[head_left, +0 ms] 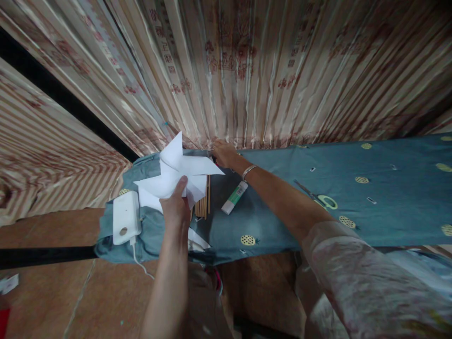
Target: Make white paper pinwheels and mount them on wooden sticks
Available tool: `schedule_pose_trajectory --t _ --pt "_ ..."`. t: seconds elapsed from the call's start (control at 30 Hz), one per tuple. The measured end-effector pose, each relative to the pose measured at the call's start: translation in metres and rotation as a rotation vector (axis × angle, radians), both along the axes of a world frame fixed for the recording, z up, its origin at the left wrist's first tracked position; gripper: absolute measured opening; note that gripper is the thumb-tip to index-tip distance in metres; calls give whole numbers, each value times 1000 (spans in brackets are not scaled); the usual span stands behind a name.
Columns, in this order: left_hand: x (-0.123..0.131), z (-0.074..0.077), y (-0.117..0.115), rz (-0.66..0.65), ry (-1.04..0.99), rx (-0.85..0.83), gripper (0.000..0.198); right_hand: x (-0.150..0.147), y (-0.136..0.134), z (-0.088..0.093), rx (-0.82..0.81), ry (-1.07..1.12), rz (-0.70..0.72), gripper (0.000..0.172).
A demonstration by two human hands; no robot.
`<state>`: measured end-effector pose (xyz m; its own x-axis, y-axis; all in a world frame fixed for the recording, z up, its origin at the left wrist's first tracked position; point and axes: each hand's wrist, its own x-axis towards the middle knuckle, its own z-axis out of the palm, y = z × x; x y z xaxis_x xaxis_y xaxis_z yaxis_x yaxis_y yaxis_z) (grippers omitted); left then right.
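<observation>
My left hand [176, 202] grips a white paper pinwheel [173, 174], the thumb pressed on its centre. Several thin wooden sticks [202, 207] lie partly hidden under the pinwheel. My right hand [225, 153] reaches to the far edge of the cloth, its fingers closed together near a small thing too tiny to name. A silver bracelet [249, 172] circles that wrist. Between the two arms lies a green and white glue stick [234, 197]. Part of another white paper piece [198, 238] shows beside my left forearm.
The narrow surface wears a teal cloth [271, 233] with pineapple prints. A white power bank [126, 217] with a cable [137, 259] lies at its left end. Scissors [318, 197] with yellow-green handles lie beyond my right forearm. A striped curtain [240, 80] hangs along the back.
</observation>
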<state>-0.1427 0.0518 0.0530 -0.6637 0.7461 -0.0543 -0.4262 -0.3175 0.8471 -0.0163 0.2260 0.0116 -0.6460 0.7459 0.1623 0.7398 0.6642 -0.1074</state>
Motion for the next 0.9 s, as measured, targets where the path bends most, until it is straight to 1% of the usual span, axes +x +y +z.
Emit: schedule_pose_trajectory --t 0.23,0.37,0.5,0.63,0.8,0.9 --pt "4 -1 0 -12 57 -52 32 -6 2 -12 16 77 -80 23" --pt "7 2 0 -10 55 -42 37 -7 0 -18 16 201 -101 24" --pt "8 3 0 -10 60 -35 37 -3 -5 -19 -10 373 -153 22" --pt "10 3 0 -3 46 -16 36 6 -9 -16 -126 646 -247 15" --pt "10 0 1 -34 52 7 35 23 -13 -14 -346 959 -364 15" --pt "12 -1 1 -45 71 -18 34 42 -29 -14 -480 1146 -398 16"
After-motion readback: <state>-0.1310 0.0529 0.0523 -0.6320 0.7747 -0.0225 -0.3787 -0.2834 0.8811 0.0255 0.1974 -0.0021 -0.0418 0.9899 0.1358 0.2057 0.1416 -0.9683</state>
